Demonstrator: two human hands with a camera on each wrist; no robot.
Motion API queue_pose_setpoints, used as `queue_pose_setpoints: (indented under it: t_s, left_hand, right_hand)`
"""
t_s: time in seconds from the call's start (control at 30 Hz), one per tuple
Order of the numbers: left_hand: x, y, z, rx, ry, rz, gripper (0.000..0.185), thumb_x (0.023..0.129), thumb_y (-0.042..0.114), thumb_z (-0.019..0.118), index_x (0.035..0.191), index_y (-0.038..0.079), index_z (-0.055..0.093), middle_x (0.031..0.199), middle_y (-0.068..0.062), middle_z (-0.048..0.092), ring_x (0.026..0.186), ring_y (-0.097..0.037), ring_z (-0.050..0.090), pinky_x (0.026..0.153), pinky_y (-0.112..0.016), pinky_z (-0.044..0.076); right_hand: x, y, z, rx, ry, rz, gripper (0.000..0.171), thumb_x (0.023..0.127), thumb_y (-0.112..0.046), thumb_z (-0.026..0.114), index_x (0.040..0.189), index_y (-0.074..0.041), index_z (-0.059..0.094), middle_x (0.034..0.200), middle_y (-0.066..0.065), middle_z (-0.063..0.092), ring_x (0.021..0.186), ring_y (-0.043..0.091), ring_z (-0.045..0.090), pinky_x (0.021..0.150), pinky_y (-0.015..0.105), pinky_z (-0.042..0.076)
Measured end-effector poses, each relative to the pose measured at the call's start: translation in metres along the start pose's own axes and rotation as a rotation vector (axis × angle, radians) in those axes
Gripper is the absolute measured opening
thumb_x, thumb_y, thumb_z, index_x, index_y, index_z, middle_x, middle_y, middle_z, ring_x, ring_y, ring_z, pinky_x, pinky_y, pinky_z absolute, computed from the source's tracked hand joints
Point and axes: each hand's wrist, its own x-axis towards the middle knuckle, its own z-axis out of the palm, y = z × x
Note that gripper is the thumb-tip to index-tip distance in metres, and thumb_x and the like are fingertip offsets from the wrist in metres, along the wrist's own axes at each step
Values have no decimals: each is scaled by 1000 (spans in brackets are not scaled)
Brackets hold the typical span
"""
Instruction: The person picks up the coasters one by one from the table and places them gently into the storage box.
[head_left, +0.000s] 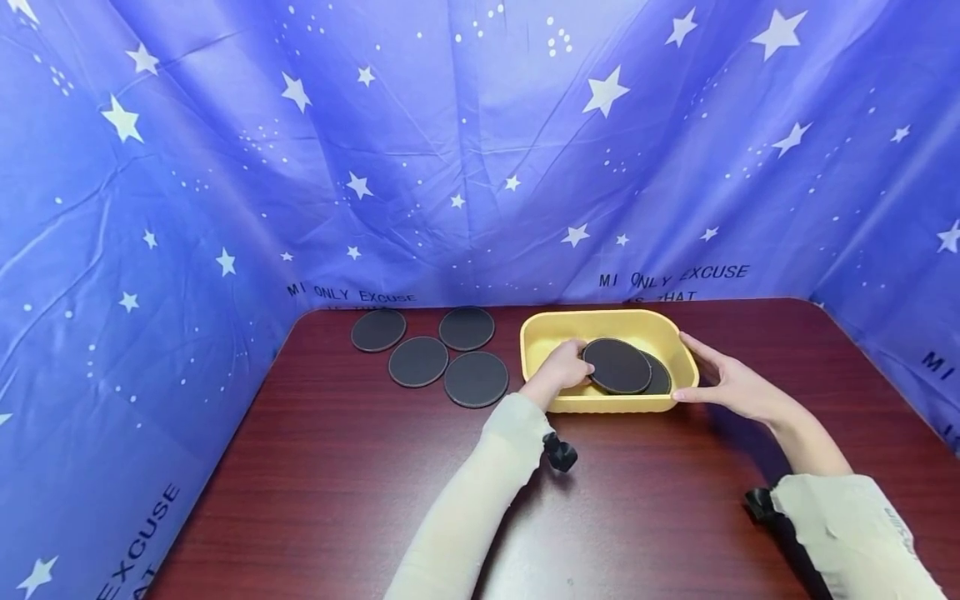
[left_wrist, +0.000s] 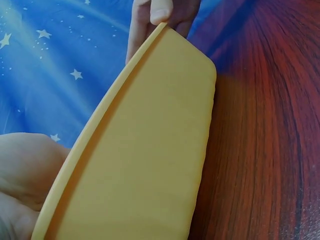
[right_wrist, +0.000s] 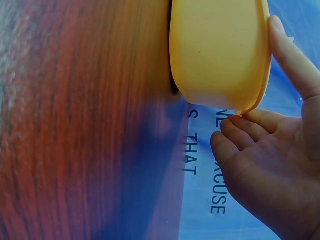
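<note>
1. Discs of dark, flat, round material lie in two groups: four point(head_left: 430, 352) on the dark red wooden desk point(head_left: 375, 500), left of the shallow yellow plastic tray point(head_left: 607, 407), and two inside it.
2. Left hand point(head_left: 564, 369) pinches the upper disc point(head_left: 617, 365), tilted over the lower one point(head_left: 660, 377).
3. Right hand point(head_left: 731, 385) lies relaxed against the tray's right rim, fingers straight.
4. Judged from this, the work stands about a third done; four discs remain outside.

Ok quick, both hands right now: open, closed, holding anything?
Left hand: inside the yellow tray, fingers gripping the top black disc.
Right hand: open, straight fingers resting on the tray's right rim.
</note>
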Motion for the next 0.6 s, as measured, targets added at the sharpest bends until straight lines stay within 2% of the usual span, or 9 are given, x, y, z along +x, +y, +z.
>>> queue_pose_setpoints:
  t_s: [0.1,0.13,0.17,0.23,0.4,0.53,0.6]
  left_hand:
    - [1,-1,-3,41,-30,-2,37,95,-1,57,132,-3,60,130,-18,64,115,-23,63,96,-26,55]
    - [1,-1,-3,50,-38,-1,39,95,0,57,134,-2,59,134,-17,63,121,-22,60,102,-26,51]
    - [1,0,-4,55,-42,-1,40,96,1,57,136,-2,58,137,-16,61,126,-22,57,107,-26,47]
    - [1,0,-4,87,-43,9,42,95,4,58,137,0,57,140,-14,60,129,-21,54,110,-26,43]
    - [2,-3,-3,-68,-108,-14,50,97,0,53,146,-5,43,143,-20,56,130,-27,56,111,-33,47]
    - [2,-4,-2,-171,-119,-44,55,98,-2,51,150,-4,36,142,-21,57,129,-30,57,106,-36,51]
    - [2,-4,-2,-191,-96,-49,54,97,-4,51,150,-3,37,138,-20,60,126,-30,60,104,-36,53]
  right_hand:
    - [0,-1,0,5,-10,3,97,89,-13,73,159,-3,6,165,27,8,154,25,12,94,-7,27]
    - [0,-1,-1,3,-14,12,98,90,-13,73,160,-3,5,165,26,7,153,35,10,94,-8,27]
    - [1,-2,-1,2,-16,16,98,90,-13,73,160,-3,5,165,26,7,152,39,9,93,-8,27]
    - [1,-2,-1,2,-16,15,98,90,-13,72,159,-3,4,165,26,6,152,38,9,94,-8,27]
    - [2,-1,-1,1,-15,1,97,90,-11,72,159,-1,5,164,28,7,153,30,10,94,-7,27]
    - [2,-1,-1,3,-21,-5,97,90,-10,71,159,0,4,164,30,6,152,38,9,93,-7,27]
    - [2,-2,0,4,-23,2,97,90,-10,72,159,0,4,164,30,5,151,42,8,93,-7,27]
